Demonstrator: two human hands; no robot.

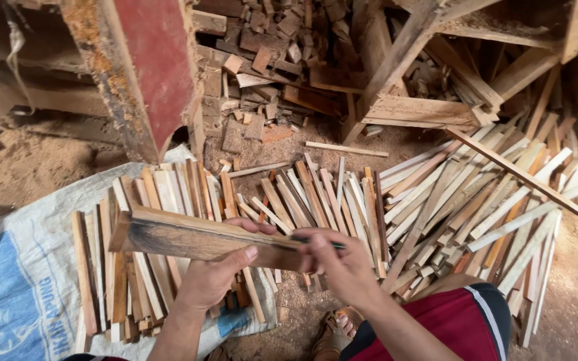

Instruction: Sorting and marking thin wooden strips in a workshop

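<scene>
Your left hand has a closed grip on a board, thumb pressed on its near face and fingers curled over the top edge. The board is held flat-side toward you, level, in front of your chest, its left end dark-stained and reaching out over the stacked slats. Your right hand is right at the board's right end, touching it, grip closed on a pen — dark, thin, its tip pointing left onto the wood.

Under the board, a row of slats lies side by side on a woven sack, white with blue print, spread on the floor. Just right of your hands there's a second fan of slats, reddish and pale mixed, lying straight on the sawdust floor. Farther right, a big loose heap of pale strips, crisscrossed, with one long strip laid slantwise across it.

Down low, your sandalled foot shows beside your knee in red shorts.

Up ahead, a red-painted post leans at the left, a pile of offcuts sits behind it, and a rough timber frame stands upper right.
</scene>
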